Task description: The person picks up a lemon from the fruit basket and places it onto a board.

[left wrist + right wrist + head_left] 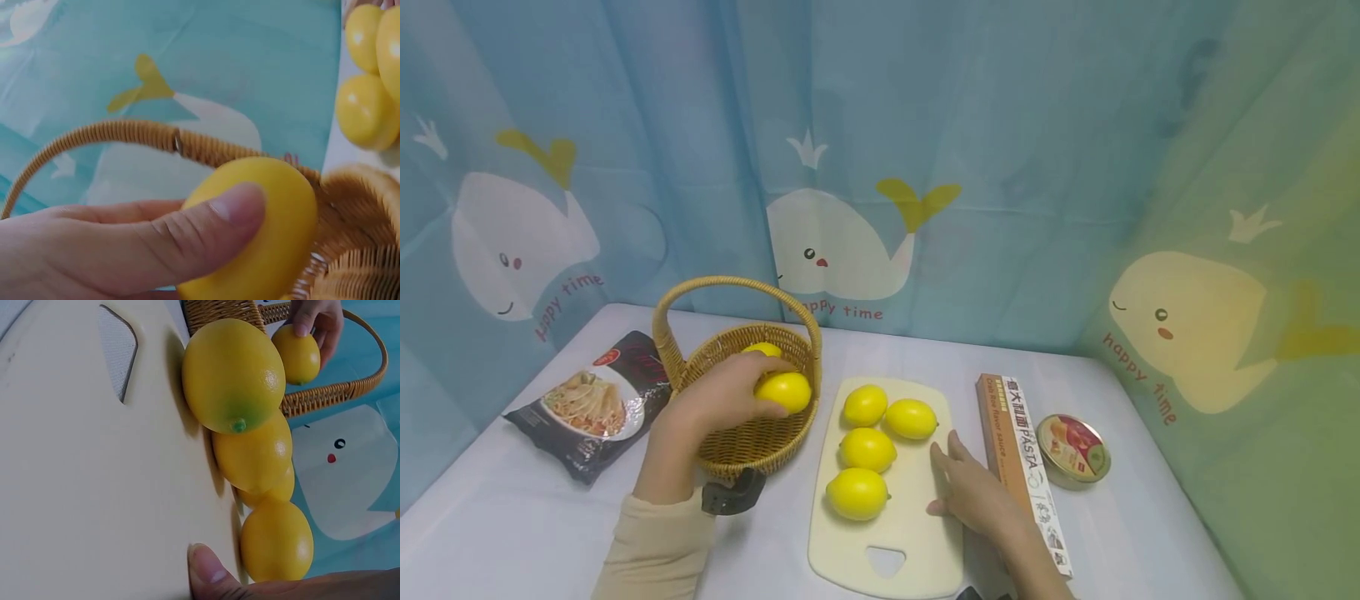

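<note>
My left hand (730,393) grips a lemon (784,392) over the wicker basket (741,450), thumb pressed along its side in the left wrist view. Another lemon (763,349) lies deeper in the basket, partly hidden behind the hand. Several lemons (867,451) rest on the left half of a cream cutting board (917,525). At the board's right edge is my right hand (973,493), holding nothing, its fingers spread and the thumb tip (206,564) over the board. The nearest lemon (234,375) shows a green stem end in the right wrist view.
Left of the basket lies a dark noodle packet (598,404). A long pasta box (1022,471) lies right of the board, close to my right forearm, with a round tin (1073,451) beside it. The basket's tall handle (730,282) arches up behind my left hand. A whale-print curtain (1022,167) encloses the table.
</note>
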{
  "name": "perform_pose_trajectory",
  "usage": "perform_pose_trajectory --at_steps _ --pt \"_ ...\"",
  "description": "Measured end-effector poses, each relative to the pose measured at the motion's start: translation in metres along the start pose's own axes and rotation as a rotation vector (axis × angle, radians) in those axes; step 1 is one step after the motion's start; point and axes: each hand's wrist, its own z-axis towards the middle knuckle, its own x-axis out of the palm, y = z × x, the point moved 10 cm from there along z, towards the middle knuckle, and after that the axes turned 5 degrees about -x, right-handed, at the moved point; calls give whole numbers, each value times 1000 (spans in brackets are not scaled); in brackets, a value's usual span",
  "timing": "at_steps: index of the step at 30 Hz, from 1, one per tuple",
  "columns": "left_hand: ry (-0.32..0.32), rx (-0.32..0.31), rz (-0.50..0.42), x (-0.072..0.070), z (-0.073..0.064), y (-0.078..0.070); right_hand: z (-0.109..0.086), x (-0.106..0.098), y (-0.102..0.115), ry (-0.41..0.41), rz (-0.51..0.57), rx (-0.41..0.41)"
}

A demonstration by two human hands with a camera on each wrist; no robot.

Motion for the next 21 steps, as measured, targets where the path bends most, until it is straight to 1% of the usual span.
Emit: perform_pose_trajectory --at_steps 3,9,12,16,19,21 --pt "26 -7 -10 1 -4 -8 0 -1 0 -6 -6 -7" --pt "77 -46 -44 4 -12 -21 1 -1 1 -9 -30 -17" --pt "93 -40 -48 6 -15 -29 1 -1 1 -5 -39 -14" --pt "110 18 -41 11 -17 -45 1 -1 1 -4 -44 -17" --pt "126 78 -33 18 -17 -58 1 -1 2 -8 -48 -24" --pt "143 100 -25 25 -16 -65 1 -1 2 -10 -45 -26"
